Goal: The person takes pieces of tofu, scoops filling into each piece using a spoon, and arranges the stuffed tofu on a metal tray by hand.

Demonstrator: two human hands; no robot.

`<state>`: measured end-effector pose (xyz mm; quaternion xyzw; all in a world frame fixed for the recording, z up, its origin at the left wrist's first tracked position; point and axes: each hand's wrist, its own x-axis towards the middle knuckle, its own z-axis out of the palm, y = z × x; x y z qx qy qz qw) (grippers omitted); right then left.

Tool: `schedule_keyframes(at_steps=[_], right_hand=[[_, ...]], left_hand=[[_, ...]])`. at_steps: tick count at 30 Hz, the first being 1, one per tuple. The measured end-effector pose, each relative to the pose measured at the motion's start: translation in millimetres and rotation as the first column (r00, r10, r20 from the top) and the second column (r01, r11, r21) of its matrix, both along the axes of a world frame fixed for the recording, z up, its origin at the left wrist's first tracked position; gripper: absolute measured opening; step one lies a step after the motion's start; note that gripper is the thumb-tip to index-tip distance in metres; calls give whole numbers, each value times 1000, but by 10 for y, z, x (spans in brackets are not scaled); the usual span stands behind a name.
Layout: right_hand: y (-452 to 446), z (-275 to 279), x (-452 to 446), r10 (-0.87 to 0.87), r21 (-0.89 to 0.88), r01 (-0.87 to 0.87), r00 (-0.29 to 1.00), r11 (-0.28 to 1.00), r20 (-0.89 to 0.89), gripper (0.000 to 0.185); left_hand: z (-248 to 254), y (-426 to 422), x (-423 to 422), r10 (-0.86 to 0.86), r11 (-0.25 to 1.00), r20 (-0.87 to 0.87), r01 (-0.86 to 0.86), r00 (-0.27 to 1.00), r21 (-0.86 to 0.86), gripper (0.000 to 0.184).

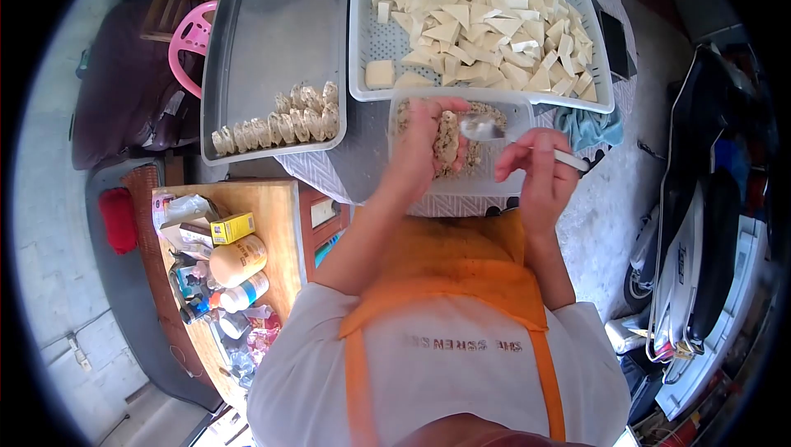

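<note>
My left hand (pixel 418 135) is closed around a tofu piece (pixel 447 138) smeared with speckled filling, over a clear plastic container (pixel 507 182). Held in my right hand (pixel 542 173) is a spoon (pixel 570 159) with a pale handle. Its shiny bowl reaches left, close beside the tofu piece; I cannot tell whether they touch. Under my hands, the container holds more of the speckled filling (pixel 474 163). My left fingers hide part of the tofu piece.
Beyond the container, a white perforated basket (pixel 357 51) holds many cut tofu pieces (pixel 503 31). To its left, a metal tray (pixel 280 27) carries a row of filled pieces (pixel 284 126). A blue cloth (pixel 592 127) lies at right. Bottles and boxes crowd a wooden table (pixel 276 200).
</note>
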<state>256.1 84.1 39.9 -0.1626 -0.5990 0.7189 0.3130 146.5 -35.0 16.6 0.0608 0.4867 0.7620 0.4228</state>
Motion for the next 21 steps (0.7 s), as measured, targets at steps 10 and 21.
schedule_keyframes(at_steps=[10,21], right_hand=[[-170,-3,-119,26,474,-81,992,877,123,17],[28,-75,-94,147,162,-144,989,976,-5,23]], left_hand=[[-92,-65,1,-38,994,-111,26,993,-102,74],[-77,-126,-35,-11,998,-72,6,997,-63,56]])
